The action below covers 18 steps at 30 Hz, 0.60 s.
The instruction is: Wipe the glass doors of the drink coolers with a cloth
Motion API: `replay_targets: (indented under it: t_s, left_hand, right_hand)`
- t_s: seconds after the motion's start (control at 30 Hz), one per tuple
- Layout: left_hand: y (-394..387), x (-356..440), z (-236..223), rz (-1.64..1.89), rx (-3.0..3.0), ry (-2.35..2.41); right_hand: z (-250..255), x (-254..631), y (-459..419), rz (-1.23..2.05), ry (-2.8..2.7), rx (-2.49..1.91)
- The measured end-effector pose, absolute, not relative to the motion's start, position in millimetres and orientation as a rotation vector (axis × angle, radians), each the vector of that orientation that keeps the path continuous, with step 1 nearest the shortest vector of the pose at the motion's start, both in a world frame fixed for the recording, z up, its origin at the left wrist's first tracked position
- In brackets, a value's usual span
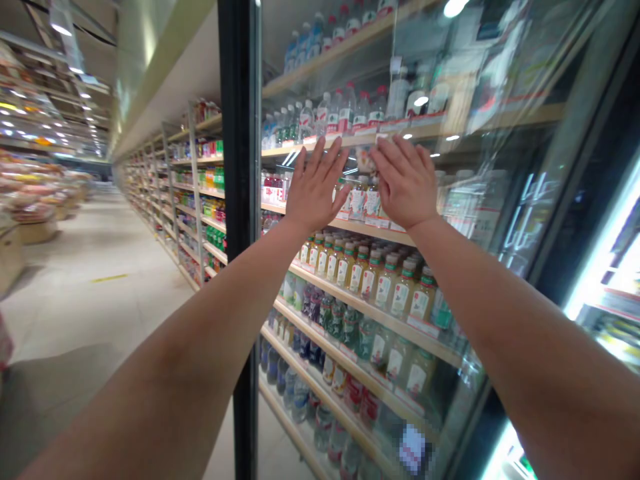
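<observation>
Both arms reach forward to a tall glass door [480, 280] with a dark frame. My left hand [315, 187] lies against the glass, or just in front of it, with fingers spread and pointing up. To its right, my right hand [405, 183] also lies at the glass, its fingers stretched close together and leaning left. A small pale, blurred patch [365, 160] shows between the hands; I cannot tell whether it is a reflection or an object. Rows of yellowish drink bottles [370, 270] stand on shelves seen through the glass, below the hands.
The black door edge [240, 200] runs upright left of my hands. Beyond it, long drink shelves [200, 173] recede along an aisle floor [145, 267]. Goods displays [33, 207] stand at far left. A brightly lit cooler interior [615, 307] shows at the right edge.
</observation>
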<state>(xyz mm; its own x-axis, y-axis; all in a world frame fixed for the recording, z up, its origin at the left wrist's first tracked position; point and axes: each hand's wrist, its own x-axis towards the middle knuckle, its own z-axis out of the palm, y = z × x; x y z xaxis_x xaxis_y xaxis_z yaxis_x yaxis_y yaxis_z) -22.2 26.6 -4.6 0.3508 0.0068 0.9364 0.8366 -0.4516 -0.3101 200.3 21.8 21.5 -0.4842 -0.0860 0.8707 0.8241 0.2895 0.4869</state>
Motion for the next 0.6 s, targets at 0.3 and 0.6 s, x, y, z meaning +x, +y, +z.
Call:
replay_targets:
  t_s: [0.3,0.6]
  left_hand:
    - [24.3,-22.0,-4.7,-1.255,-1.847,-0.767]
    - [25.3,-22.6,-3.4,-1.242,-1.854,-0.797]
  right_hand:
    - [21.7,207.5,27.3,-1.31,-1.564,-0.674]
    - [21.5,207.9,21.4,-1.065,-1.117,-0.81]
